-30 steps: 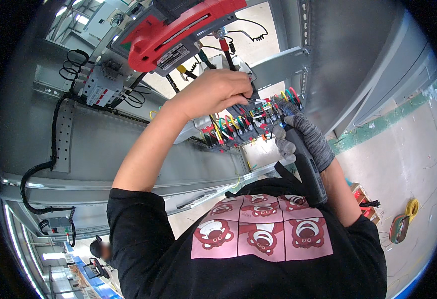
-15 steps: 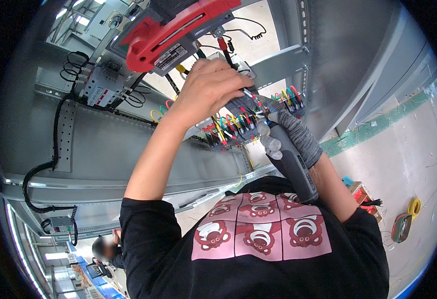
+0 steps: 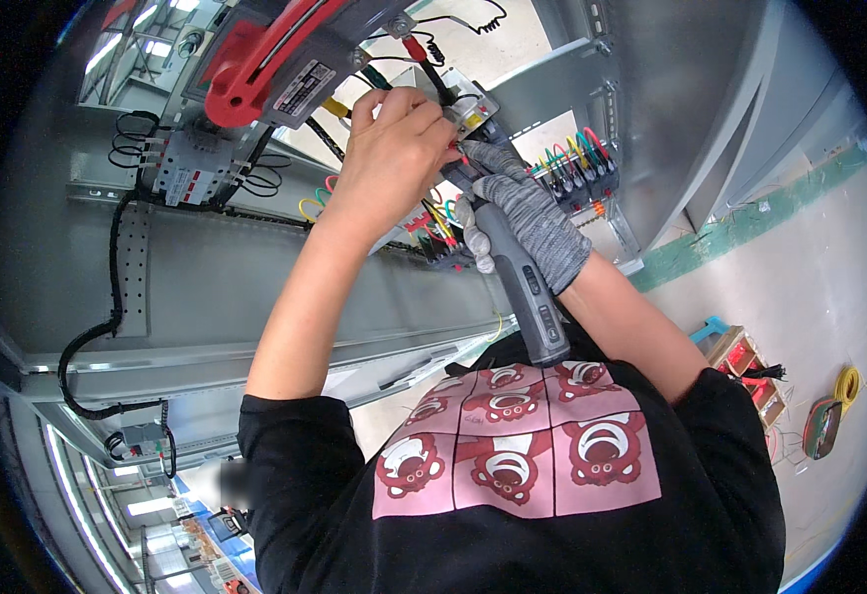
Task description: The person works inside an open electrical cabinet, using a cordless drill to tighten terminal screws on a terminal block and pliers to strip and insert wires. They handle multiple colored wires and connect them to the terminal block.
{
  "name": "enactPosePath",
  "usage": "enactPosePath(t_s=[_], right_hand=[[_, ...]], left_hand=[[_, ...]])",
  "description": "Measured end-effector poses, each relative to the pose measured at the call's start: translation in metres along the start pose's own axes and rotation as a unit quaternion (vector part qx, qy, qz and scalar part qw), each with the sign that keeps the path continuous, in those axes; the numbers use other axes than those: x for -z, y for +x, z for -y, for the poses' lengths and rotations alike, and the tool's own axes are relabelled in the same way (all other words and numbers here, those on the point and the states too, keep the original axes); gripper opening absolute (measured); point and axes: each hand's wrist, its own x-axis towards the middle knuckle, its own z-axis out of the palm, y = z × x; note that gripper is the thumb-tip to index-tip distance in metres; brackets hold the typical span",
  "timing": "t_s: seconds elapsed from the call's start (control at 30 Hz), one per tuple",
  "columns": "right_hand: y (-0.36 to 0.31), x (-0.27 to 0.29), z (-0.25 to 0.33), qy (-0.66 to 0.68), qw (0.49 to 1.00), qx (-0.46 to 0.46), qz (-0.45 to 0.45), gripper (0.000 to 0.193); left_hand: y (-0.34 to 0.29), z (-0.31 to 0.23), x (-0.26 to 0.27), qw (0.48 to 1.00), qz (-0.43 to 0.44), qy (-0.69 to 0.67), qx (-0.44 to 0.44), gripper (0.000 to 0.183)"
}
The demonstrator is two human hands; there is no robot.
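My bare left hand [image 3: 399, 144] is closed, its fingers bent at the wiring below a red-handled switch [image 3: 240, 84]. Whatever its fingertips pinch is hidden. My right hand [image 3: 523, 203], in a grey knitted glove, wraps round a dark grey cordless screwdriver [image 3: 525, 282]. The tool's body points down toward my shirt, and its front end is up by my left fingertips; the tip itself is hidden between the hands. Terminal blocks with coloured wires [image 3: 438, 233] show beneath my left hand. More terminals [image 3: 574, 178] with red, yellow and green wires lie to the right of my glove.
Grey metal cabinet walls [image 3: 226, 287] surround the work. A small breaker unit [image 3: 194, 170] with black wires is mounted at the left. On the floor at right are a wooden box [image 3: 745, 366] and a yellow cable coil [image 3: 847, 386]. Another person, blurred, is at lower left.
The screwdriver and gloved right hand have shifted left and up, close against my left hand. My left hand has moved slightly left. The whole view has shifted a little.
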Motion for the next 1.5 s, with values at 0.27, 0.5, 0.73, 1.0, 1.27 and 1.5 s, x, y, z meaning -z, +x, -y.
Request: enactPosePath(t_s=[0.27,0.5,0.73,1.0,1.27,1.5], right_hand=[[0.003,0.004,-0.008,0.084,0.996,0.004,-0.015,0.038],[0.013,0.012,-0.014,-0.009,0.997,0.057,-0.051,0.042],[-0.003,0.002,-0.003,0.02,0.998,0.03,-0.056,0.046],[-0.007,0.007,-0.009,0.051,0.997,0.017,-0.061,0.053],[-0.062,-0.016,0.005,0.053,0.991,-0.059,-0.106,0.047],[-0.054,0.007,0.002,-0.034,0.991,-0.127,-0.022,0.018]], left_hand=[[-0.004,-0.007,-0.017,1.0,-0.01,0.006,-0.008,0.018],[-0.004,-0.013,-0.025,0.999,-0.026,-0.003,0.025,0.018],[-0.008,-0.016,-0.03,0.996,-0.06,-0.031,0.061,0.02],[-0.013,-0.02,-0.036,0.994,-0.065,-0.042,0.072,0.021],[-0.012,-0.019,-0.04,0.994,-0.073,0.012,0.074,0.019],[-0.016,-0.021,-0.047,0.991,-0.082,0.058,0.084,0.022]])
